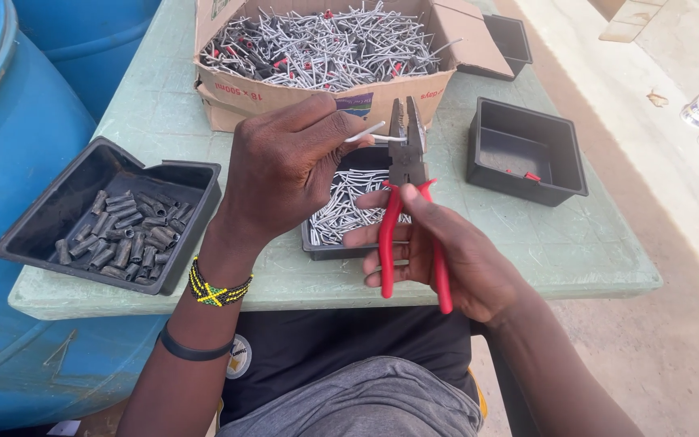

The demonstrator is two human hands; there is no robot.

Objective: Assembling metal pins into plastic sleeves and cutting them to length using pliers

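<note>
My right hand [446, 255] grips red-handled pliers [408, 174], jaws pointing up and slightly apart. My left hand [285, 166] pinches a thin grey wire piece [366, 132] and holds its end against the jaws. Directly below the pliers sits a black tray of straight wire pieces [341, 212], partly hidden by both hands. A beaded bracelet and a black band circle my left wrist.
A cardboard box [228, 89] full of tangled wire pieces stands at the back of the green table [576, 251]. A black tray [34, 235] of dark short sleeves lies left; a nearly empty black tray [527, 150] lies right. Blue barrels [18, 146] stand at the left.
</note>
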